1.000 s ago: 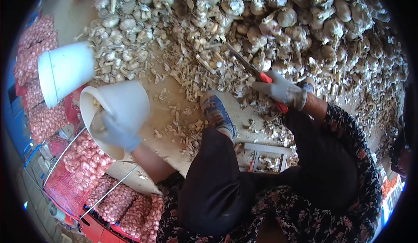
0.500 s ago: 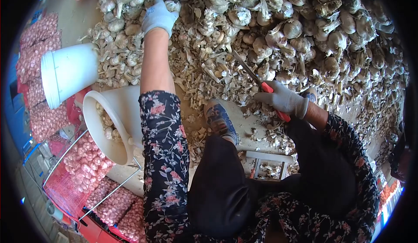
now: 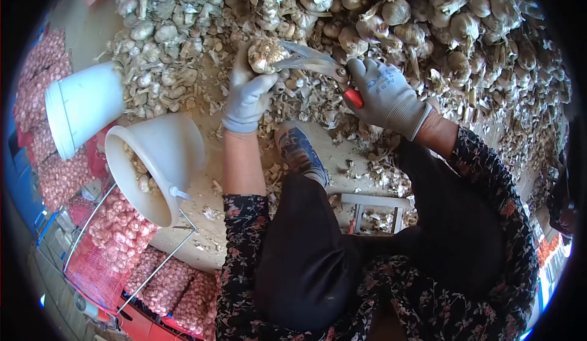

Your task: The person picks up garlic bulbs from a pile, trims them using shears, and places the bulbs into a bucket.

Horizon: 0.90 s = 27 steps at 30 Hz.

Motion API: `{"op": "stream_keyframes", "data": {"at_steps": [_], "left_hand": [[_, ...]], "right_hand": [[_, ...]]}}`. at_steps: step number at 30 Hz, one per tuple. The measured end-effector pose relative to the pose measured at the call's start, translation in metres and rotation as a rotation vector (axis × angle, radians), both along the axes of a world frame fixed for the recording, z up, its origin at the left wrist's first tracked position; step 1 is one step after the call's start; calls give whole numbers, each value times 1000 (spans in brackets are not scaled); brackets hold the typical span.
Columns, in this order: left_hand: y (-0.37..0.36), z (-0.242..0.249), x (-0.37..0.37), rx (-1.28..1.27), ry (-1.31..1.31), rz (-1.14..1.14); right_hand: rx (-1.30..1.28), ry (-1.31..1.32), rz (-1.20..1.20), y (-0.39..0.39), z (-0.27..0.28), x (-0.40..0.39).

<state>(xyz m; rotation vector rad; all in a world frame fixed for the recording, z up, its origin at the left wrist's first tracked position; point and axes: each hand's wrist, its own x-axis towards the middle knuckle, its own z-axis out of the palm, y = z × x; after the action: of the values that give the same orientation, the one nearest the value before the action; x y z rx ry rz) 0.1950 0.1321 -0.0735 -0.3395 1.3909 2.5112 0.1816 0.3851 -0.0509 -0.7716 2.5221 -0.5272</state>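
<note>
In my gloved left hand [image 3: 247, 99] is a garlic bulb [image 3: 266, 56], held between the thumb and fingers. Gloved as well, my right hand [image 3: 386, 93] grips red-handled shears [image 3: 315, 63]. Their blades are spread and point left, with the tips right at the bulb. Part of the handles is hidden by the right hand. Behind both hands rises a heap of garlic [image 3: 361, 29] with dry stalks, and below them lie loose skins and cut bits of stalk.
A white bucket [image 3: 183, 139] lies tipped to my left with some bulbs inside; another bucket [image 3: 82, 106] is beyond it. Red net sacks of garlic [image 3: 119, 225] line the left side. A low metal stool [image 3: 374, 201] stands between my legs. Trimmed bulbs [image 3: 153, 54] are spread at upper left.
My left hand has come back from the pile at upper left, now with a garlic bulb. My right hand has lifted the shears, their blades now spread, to the bulb.
</note>
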Motion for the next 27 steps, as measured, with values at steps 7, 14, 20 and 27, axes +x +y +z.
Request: {"op": "stream_keyframes", "data": {"at_steps": [7, 14, 20, 27], "left_hand": [[8, 21, 3, -287, -3, 46], [23, 9, 15, -923, 165, 69], [26, 15, 11, -931, 210, 191], [41, 9, 14, -1048, 222, 186]], "right_hand": [[140, 79, 65, -12, 9, 3], [78, 86, 41, -34, 8, 11], [94, -1, 44, -24, 7, 8], [135, 26, 72, -24, 6, 6]]}}
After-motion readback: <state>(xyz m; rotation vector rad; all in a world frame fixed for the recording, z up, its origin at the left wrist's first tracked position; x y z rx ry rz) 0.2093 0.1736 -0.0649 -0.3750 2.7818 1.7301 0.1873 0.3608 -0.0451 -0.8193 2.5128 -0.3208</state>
